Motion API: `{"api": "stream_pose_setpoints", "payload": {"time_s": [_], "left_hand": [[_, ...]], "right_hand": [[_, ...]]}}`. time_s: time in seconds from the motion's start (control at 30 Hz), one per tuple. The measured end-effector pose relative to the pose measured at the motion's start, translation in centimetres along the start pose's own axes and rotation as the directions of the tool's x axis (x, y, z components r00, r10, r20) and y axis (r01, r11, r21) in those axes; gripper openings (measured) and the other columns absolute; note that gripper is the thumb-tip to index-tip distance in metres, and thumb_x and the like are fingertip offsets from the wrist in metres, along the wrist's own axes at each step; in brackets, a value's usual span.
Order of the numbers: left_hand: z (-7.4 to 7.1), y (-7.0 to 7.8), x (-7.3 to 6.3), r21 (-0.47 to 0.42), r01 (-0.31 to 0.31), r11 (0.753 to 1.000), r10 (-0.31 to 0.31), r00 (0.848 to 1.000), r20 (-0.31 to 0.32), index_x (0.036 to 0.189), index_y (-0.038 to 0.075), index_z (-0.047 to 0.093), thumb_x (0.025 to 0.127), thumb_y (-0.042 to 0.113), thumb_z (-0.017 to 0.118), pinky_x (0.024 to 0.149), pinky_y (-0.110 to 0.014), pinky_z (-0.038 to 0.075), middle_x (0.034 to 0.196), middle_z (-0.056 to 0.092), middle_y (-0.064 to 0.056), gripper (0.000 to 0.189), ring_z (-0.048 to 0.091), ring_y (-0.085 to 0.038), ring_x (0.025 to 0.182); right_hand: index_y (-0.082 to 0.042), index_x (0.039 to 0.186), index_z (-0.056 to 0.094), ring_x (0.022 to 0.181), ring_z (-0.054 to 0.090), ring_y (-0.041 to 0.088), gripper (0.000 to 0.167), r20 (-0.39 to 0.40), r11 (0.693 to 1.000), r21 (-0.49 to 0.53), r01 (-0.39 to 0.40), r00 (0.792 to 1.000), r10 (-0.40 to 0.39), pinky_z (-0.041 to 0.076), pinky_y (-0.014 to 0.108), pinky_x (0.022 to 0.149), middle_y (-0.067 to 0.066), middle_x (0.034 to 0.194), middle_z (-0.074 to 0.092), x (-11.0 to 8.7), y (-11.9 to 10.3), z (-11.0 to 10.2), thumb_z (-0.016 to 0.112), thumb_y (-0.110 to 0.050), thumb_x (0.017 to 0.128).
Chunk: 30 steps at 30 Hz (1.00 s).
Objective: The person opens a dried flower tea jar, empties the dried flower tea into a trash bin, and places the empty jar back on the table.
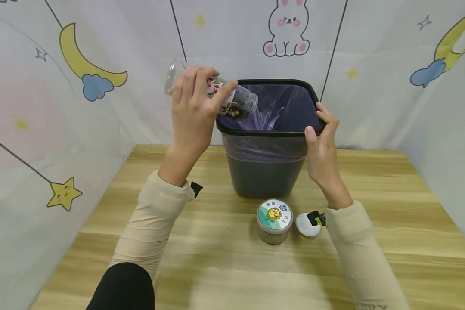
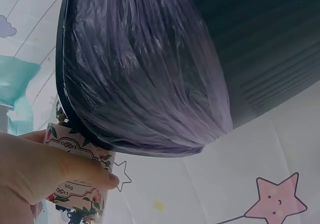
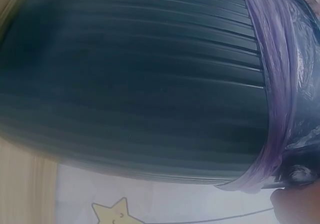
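Observation:
My left hand (image 1: 195,103) grips a clear jar (image 1: 243,103) with a floral paper label, tipped so its mouth points down over the bin's left rim. Dark and yellowish dried bits sit near the jar's mouth. The left wrist view shows the jar's label (image 2: 75,174) under my thumb, beside the bin's rim. My right hand (image 1: 322,148) holds the right front corner of the dark trash bin (image 1: 263,176), thumb in front and fingers over the rim. A purple plastic bag (image 1: 265,148) lines the bin and folds over its outside; the right wrist view shows the bin's ribbed wall (image 3: 135,84).
In front of the bin stands a round jar (image 1: 274,221) with a sunflower sticker on its lid. A small white lid (image 1: 308,224) lies flat to its right, near my right wrist. The wooden table (image 1: 217,267) meets a printed cloth backdrop (image 1: 139,43).

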<state>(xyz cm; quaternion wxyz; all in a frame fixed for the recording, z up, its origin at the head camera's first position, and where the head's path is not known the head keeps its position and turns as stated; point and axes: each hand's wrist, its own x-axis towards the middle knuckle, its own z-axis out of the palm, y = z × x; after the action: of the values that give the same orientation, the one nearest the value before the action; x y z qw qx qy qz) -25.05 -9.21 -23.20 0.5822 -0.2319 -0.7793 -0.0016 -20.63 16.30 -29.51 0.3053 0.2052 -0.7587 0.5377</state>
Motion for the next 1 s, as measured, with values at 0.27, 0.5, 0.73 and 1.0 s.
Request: {"api": "stream_pose_setpoints", "payload": {"time_s": [0.27,0.5,0.73,1.0], "left_hand": [[0.2,-0.17,0.37,-0.005,0.0,1.0,-0.001,1.0,-0.014,0.117,0.028,0.074,0.102,-0.002,0.047,0.11,-0.038,0.034,0.12,0.059,-0.01,0.044,0.05,-0.032,0.119],[0.51,0.11,0.29,-0.01,0.001,1.0,-0.001,1.0,-0.022,0.116,0.027,0.075,0.103,-0.003,0.044,0.114,-0.036,0.031,0.119,0.059,-0.01,0.045,0.05,-0.032,0.119],[0.54,0.39,0.05,-0.015,-0.009,1.0,0.008,0.999,-0.05,0.114,0.027,0.076,0.103,-0.003,0.044,0.114,-0.036,0.03,0.118,0.06,-0.01,0.045,0.051,-0.032,0.117],[0.86,0.07,-0.06,-0.007,0.007,1.0,-0.007,1.0,-0.025,0.114,0.026,0.075,0.103,-0.002,0.045,0.112,-0.037,0.033,0.118,0.06,-0.01,0.043,0.05,-0.032,0.118]], "right_hand": [[0.015,0.137,0.021,0.148,0.019,0.031,0.062,-0.007,1.0,-0.005,0.01,1.0,-0.01,0.018,0.038,0.118,0.025,0.157,0.021,0.22,0.03,-0.03,0.037,-0.03,0.097],[0.015,0.137,0.021,0.147,0.018,0.031,0.062,0.005,1.0,0.0,0.005,1.0,-0.005,0.017,0.035,0.118,0.024,0.157,0.02,0.09,0.2,-0.16,0.037,-0.03,0.097],[0.015,0.137,0.021,0.147,0.019,0.032,0.063,0.006,1.0,0.006,0.011,1.0,-0.011,0.017,0.036,0.118,0.025,0.156,0.02,-0.02,0.36,-0.08,0.037,-0.031,0.097],[0.015,0.137,0.021,0.147,0.019,0.032,0.063,0.009,1.0,0.01,0.007,1.0,-0.007,0.017,0.039,0.118,0.025,0.156,0.019,0.0,0.33,-0.05,0.037,-0.031,0.097]]}}
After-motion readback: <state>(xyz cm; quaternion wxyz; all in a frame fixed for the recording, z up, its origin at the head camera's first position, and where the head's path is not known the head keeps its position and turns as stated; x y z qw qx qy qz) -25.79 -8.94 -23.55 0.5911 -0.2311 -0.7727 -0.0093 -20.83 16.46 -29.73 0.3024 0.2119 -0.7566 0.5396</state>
